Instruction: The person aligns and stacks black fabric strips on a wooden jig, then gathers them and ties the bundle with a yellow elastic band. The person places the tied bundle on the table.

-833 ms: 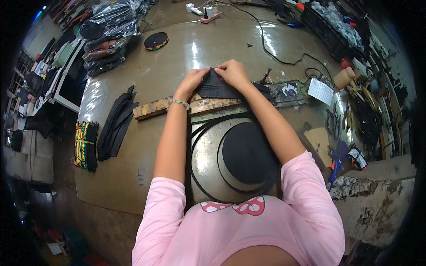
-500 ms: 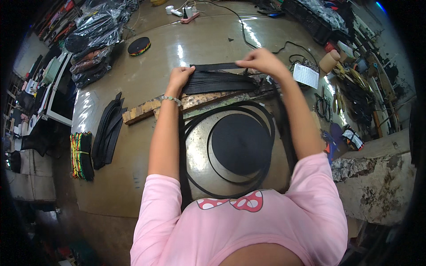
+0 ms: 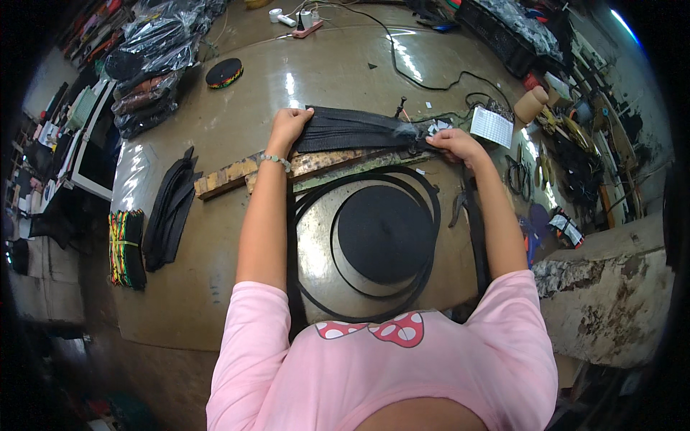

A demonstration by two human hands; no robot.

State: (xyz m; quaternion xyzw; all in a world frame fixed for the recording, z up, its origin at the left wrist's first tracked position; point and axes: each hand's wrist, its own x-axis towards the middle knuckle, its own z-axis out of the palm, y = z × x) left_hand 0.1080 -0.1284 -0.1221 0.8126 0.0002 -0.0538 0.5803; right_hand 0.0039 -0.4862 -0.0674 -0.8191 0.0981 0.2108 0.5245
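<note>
My left hand (image 3: pixel 289 129) is closed, thumb and fingers pinching the left end of a stack of flat black webbing strips (image 3: pixel 352 129). The strips fan out slightly over wooden bars. Fingers pinched, my right hand (image 3: pixel 460 146) is by the right end of the stack, at a small dark fixture (image 3: pixel 418 136) with a pale wisp above it. What those fingers grip is too small to make out. Nearer to me lies a large coil of black webbing (image 3: pixel 387 235), its outer loops loose on the table.
Wooden bars (image 3: pixel 223 179) lie under the strips. On the left are black strips (image 3: pixel 169 215) and a banded bundle with coloured edges (image 3: pixel 126 250). A small roll (image 3: pixel 224 73) sits farther back. To the right are scissors (image 3: pixel 517 176), a white sheet (image 3: pixel 492 127) and a thread cone (image 3: pixel 530 104).
My right hand has moved right and toward me, away from the single strip it was stretching. That strip now lies with the stack. My left hand stays at the stack's left end.
</note>
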